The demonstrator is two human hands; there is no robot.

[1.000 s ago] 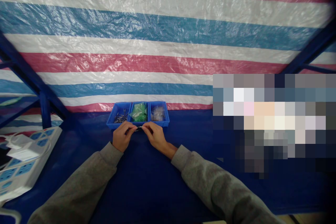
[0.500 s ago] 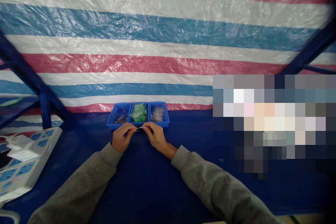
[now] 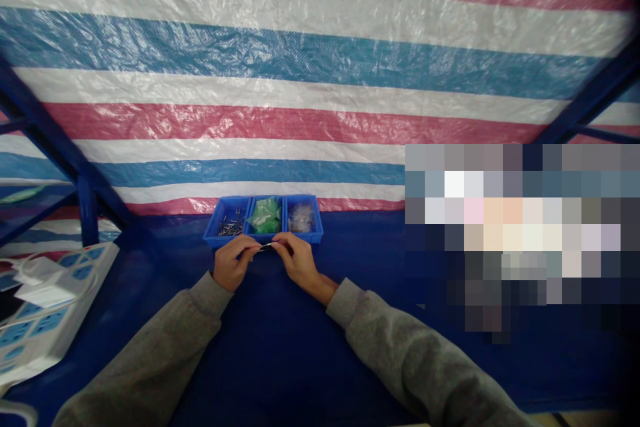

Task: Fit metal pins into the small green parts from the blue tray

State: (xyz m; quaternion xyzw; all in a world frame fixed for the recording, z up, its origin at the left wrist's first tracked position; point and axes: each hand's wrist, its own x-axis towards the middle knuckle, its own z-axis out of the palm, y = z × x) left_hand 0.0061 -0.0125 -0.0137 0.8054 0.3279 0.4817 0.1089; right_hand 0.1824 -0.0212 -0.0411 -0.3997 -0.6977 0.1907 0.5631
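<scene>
Between my two hands, just in front of the blue bins, is a small thin metal piece (image 3: 266,246). My left hand (image 3: 234,261) pinches its left end between thumb and fingers. My right hand (image 3: 299,263) is closed in a pinch at the other end. The fingertips cover both ends, so its exact kind is unclear. Slim metal parts (image 3: 231,227) lie loose in the left blue bin (image 3: 212,232). The middle bin (image 3: 254,235) holds a green plastic bag (image 3: 266,215). Clear bags (image 3: 301,217) with small contents fill the right bin (image 3: 319,233).
A white power strip (image 3: 90,300) with blue sockets, plugs and cables lies at the left on the blue tabletop (image 3: 280,360). Striped plastic sheeting (image 3: 310,107) hangs behind. Blue metal frame bars (image 3: 60,153) slant at both sides. The right side is pixelated.
Both hands stay in nearly the same place, pinching the metal piece. The piece looks turned slightly between the fingertips; nothing else visibly moves.
</scene>
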